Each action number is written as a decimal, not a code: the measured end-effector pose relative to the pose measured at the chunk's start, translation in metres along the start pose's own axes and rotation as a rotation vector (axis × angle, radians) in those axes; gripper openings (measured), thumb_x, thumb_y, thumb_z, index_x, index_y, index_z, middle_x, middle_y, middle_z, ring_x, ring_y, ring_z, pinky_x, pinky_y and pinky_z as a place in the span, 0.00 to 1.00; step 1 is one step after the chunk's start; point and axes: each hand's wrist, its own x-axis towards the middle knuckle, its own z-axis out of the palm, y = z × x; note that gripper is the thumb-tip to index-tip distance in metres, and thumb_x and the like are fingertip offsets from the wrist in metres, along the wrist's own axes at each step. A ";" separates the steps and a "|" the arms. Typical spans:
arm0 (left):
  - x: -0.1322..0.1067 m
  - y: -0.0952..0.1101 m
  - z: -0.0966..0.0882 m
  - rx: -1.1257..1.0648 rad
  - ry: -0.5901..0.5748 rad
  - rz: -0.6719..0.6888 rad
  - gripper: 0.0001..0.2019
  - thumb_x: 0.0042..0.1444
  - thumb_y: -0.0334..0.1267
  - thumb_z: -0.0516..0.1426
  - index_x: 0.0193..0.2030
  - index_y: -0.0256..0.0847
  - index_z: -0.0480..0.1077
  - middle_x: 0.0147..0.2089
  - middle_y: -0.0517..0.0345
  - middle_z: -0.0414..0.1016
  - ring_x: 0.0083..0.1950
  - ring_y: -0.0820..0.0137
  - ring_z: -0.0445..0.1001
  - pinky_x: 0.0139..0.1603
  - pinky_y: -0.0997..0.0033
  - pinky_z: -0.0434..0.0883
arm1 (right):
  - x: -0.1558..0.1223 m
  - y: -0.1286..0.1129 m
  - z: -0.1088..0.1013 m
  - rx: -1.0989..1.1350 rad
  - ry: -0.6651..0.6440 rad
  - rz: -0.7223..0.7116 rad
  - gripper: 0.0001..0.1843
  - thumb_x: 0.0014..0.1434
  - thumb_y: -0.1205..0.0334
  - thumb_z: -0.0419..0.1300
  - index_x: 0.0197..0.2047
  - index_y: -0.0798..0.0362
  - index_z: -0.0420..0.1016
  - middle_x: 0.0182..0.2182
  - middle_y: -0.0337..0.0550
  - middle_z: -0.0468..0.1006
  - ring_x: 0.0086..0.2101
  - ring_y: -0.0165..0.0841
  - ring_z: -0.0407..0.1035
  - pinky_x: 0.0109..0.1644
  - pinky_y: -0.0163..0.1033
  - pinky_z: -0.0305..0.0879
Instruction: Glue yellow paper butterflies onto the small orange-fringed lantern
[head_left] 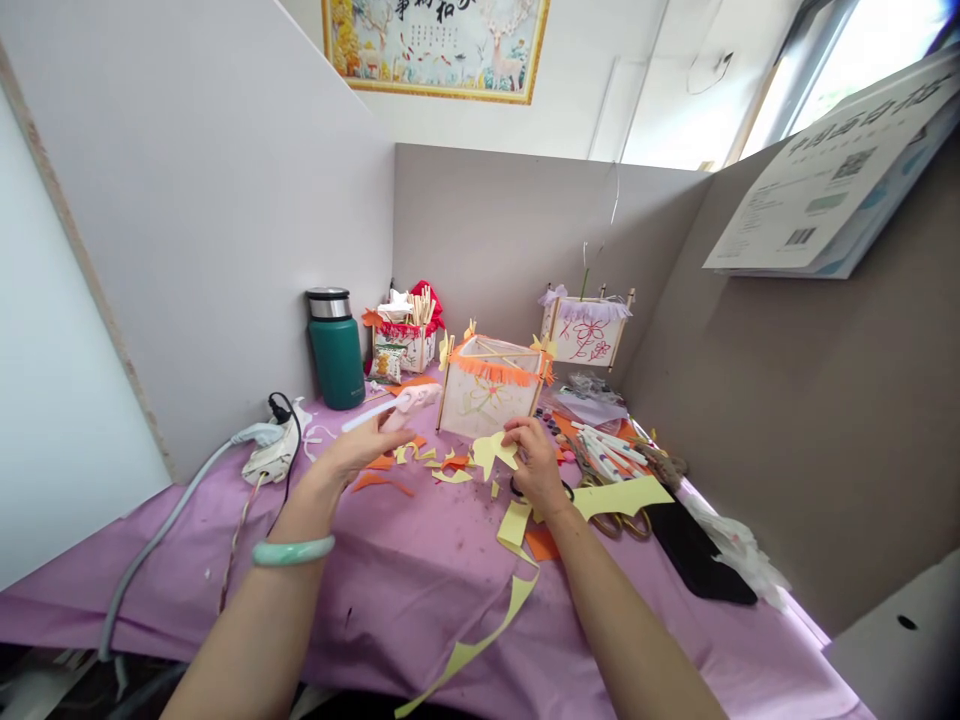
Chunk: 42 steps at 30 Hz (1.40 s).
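Fingers of the left hand curl closed round a pink glue gun, raising it clear of the lilac table cover — white glue stick trailing behind, nose toward a paper lantern with orange fringe. Right-hand fingers, spread rather than pinching, rest against a yellow paper cutout just before the lantern — apparently steadying it on the cover. Scissors lie further right, just beyond that hand, within easy reach.
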 end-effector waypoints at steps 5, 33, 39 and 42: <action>-0.006 0.010 0.022 -0.053 -0.267 -0.027 0.17 0.46 0.52 0.57 0.34 0.38 0.68 0.22 0.64 0.64 0.24 0.74 0.62 0.24 0.74 0.62 | 0.000 -0.001 0.000 -0.015 0.007 0.000 0.11 0.47 0.75 0.48 0.30 0.51 0.65 0.38 0.46 0.69 0.41 0.36 0.65 0.45 0.43 0.62; -0.008 -0.006 0.047 0.086 -0.358 -0.087 0.18 0.49 0.52 0.56 0.19 0.41 0.61 0.15 0.61 0.61 0.19 0.73 0.60 0.23 0.70 0.59 | -0.003 0.002 0.002 -0.155 0.048 -0.123 0.13 0.49 0.78 0.47 0.34 0.52 0.64 0.38 0.48 0.68 0.41 0.35 0.66 0.45 0.41 0.64; -0.008 -0.006 0.048 0.090 -0.367 -0.084 0.18 0.48 0.52 0.56 0.21 0.40 0.62 0.15 0.63 0.60 0.19 0.75 0.59 0.22 0.71 0.58 | -0.003 0.004 0.003 -0.161 0.057 -0.138 0.14 0.48 0.79 0.47 0.34 0.52 0.64 0.38 0.47 0.68 0.40 0.35 0.66 0.44 0.40 0.64; -0.009 -0.005 0.048 0.091 -0.365 -0.089 0.18 0.48 0.52 0.57 0.20 0.40 0.62 0.15 0.63 0.61 0.19 0.75 0.59 0.21 0.72 0.56 | -0.003 0.003 0.003 -0.165 0.052 -0.138 0.14 0.48 0.79 0.47 0.34 0.52 0.64 0.38 0.47 0.69 0.40 0.35 0.66 0.43 0.40 0.64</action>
